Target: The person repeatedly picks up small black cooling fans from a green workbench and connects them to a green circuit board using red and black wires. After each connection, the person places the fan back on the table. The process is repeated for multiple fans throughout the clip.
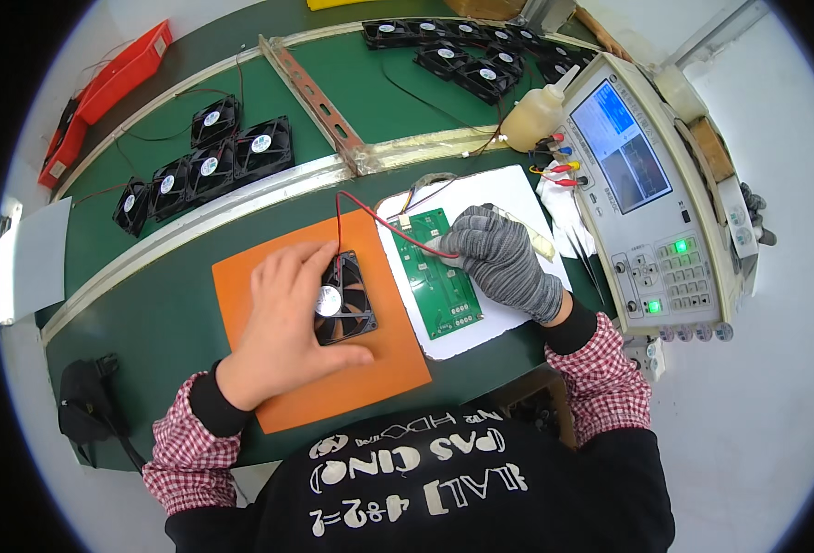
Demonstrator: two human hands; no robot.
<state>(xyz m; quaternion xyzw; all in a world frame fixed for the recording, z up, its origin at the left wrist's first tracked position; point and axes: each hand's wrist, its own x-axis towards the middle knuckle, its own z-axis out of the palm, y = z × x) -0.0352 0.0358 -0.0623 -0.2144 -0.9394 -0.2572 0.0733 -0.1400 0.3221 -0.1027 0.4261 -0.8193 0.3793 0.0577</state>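
A black cooling fan (pixel 355 293) with a round white label lies on an orange mat (pixel 389 359). My bare left hand (pixel 283 309) holds its left side, fingers along the upper edge and thumb by the lower edge. From the fan, a red lead (pixel 363 205) arches up and over to my right hand (pixel 499 253), which wears a grey knitted glove. The fingers there are pinched on the lead's end, and the tip itself is hidden. Just beneath that hand, a green circuit board (pixel 436 286) rests on a white sheet (pixel 467 343).
More black fans (pixel 211 166) stand in a group at the far left, others (pixel 467 60) at the far right. A metal strip (pixel 310 101) divides them. On the right are a squeeze bottle (pixel 534 118), tweezers (pixel 587 263) and a tester (pixel 693 198) with a lit screen. Red bins (pixel 126 74) sit far left.
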